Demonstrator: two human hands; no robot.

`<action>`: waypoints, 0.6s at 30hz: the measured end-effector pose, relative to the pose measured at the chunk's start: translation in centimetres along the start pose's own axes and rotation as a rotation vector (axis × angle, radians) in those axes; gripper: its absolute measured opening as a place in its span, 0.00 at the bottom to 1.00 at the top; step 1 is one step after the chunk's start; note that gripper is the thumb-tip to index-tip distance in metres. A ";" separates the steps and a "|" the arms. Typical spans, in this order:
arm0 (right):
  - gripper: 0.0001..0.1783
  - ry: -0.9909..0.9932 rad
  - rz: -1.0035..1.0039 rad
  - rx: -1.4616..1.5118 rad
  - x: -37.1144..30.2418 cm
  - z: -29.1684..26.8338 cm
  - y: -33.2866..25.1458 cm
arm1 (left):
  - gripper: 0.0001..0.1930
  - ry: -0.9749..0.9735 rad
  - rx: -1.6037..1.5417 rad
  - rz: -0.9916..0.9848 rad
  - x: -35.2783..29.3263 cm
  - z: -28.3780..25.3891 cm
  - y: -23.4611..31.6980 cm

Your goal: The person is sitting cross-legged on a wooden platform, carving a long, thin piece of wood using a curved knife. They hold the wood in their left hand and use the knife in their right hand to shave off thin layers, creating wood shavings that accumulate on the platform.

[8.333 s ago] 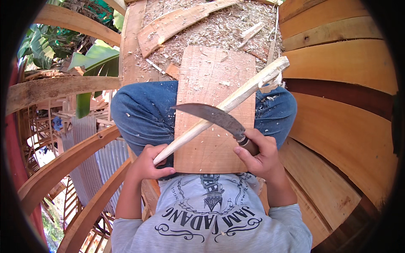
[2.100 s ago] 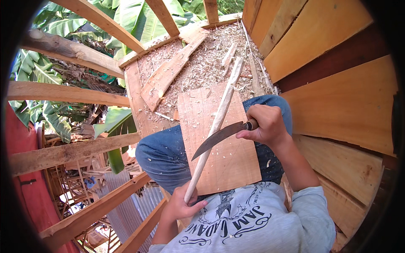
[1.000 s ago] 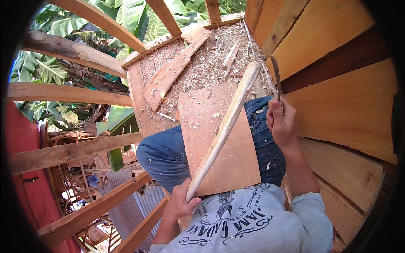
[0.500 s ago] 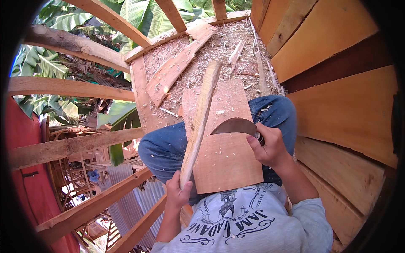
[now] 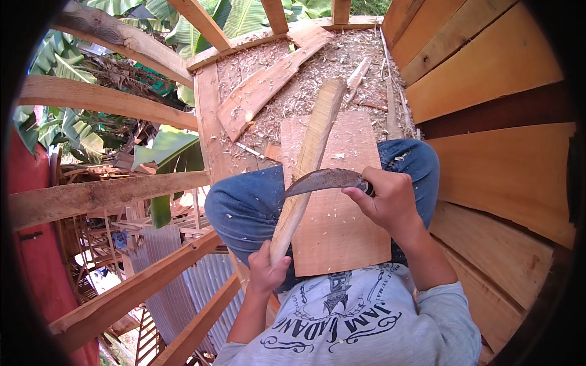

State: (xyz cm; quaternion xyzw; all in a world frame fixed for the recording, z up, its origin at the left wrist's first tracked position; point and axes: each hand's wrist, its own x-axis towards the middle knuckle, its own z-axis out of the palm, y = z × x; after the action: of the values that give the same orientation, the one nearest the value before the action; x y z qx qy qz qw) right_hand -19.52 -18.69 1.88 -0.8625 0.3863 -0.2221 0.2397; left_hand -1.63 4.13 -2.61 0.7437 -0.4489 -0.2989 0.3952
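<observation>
A long, squared stick of pale wood (image 5: 317,134) slants up and away from my lap, and my left hand (image 5: 267,268) is wrapped round its near end. In my right hand (image 5: 386,198) is the dark handle of a knife with a broad, curved, stained blade (image 5: 329,179). That blade lies across the stick around its middle, its tip reaching past the left side. Beneath both rests a flat wooden board (image 5: 342,238) on my lap, sprinkled with a few small chips. Most of the knife's handle is hidden by my fingers.
Wood shavings (image 5: 360,46) cover the floor beyond my knees, where a long offcut plank (image 5: 268,79) lies. Slatted wooden rails (image 5: 110,198) run along the left, with banana leaves and corrugated sheets (image 5: 162,256) outside. Wide boards (image 5: 500,168) form a wall close on my right.
My right hand has brought the knife left, so its blade now overlaps the stick instead of sitting to its right. The view has shifted slightly.
</observation>
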 end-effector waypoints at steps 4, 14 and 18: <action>0.28 0.096 -0.047 -0.153 0.8 0.1 1.1 | 0.22 -0.001 0.010 0.019 0.0 0.0 -0.3; 0.33 0.452 0.398 0.108 5.1 -2.9 8.0 | 0.24 -0.022 -0.018 -0.032 -0.1 -0.2 -0.6; 0.32 0.289 0.227 0.147 3.1 -3.4 4.4 | 0.24 -0.036 -0.046 -0.053 0.3 -0.2 -0.8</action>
State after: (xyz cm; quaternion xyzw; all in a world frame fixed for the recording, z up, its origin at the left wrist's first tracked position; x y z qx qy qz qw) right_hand -22.07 -24.53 2.57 -0.7526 0.4943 -0.3430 0.2676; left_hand -1.06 4.16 -3.20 0.7405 -0.4288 -0.3328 0.3962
